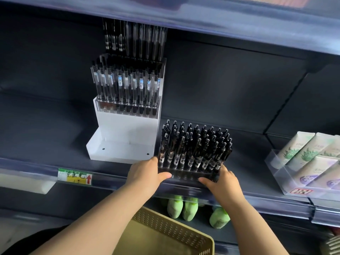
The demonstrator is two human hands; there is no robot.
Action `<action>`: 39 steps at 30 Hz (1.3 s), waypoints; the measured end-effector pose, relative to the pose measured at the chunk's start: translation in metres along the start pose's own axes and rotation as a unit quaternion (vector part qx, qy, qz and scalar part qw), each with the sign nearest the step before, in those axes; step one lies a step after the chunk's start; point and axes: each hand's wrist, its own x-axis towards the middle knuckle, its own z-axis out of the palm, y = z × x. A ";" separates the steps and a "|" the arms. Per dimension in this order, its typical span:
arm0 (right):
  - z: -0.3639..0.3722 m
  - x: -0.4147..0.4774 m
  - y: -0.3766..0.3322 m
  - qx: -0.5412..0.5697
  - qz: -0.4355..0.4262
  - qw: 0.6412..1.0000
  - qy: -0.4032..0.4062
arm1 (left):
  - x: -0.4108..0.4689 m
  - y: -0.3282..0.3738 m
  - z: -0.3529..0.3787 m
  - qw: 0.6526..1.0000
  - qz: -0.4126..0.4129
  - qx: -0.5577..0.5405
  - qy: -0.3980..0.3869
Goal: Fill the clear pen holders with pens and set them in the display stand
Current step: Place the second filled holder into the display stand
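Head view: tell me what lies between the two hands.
In the head view, the clear pen holder, filled with black pens, spans the gap; the left hand grips its left end and the right hand its right end.

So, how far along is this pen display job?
Done: upper tiers of the display stand already carry filled holders. In hand: the left hand and right hand grip another clear holder, packed with black pens, beside the stand. Left: seating it in the empty bottom tray.
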 end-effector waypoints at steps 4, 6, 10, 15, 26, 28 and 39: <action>0.001 0.000 0.000 0.010 0.010 1.000 0.003 | 0.004 0.004 0.004 0.999 -0.003 0.030 0.019; 0.002 -0.001 0.001 0.015 0.008 1.000 0.011 | 0.005 0.003 0.005 0.998 0.002 0.043 0.045; 0.002 -0.002 0.001 0.016 0.010 0.999 0.034 | 0.007 0.000 0.008 0.998 0.006 0.016 0.060; -0.006 -0.004 0.001 0.012 0.012 0.999 0.039 | 0.005 -0.001 0.003 0.998 -0.001 -0.024 0.060; -0.048 -0.013 -0.031 -0.012 -0.042 0.996 0.072 | -0.003 -0.005 -0.039 0.992 -0.004 -0.076 0.104; -0.050 -0.015 -0.043 -0.003 -0.055 0.996 0.073 | -0.007 -0.013 -0.050 0.991 -0.012 -0.086 0.106; -0.011 -0.015 -0.120 0.019 -0.113 0.992 0.045 | -0.017 -0.090 -0.104 0.984 -0.076 -0.116 0.113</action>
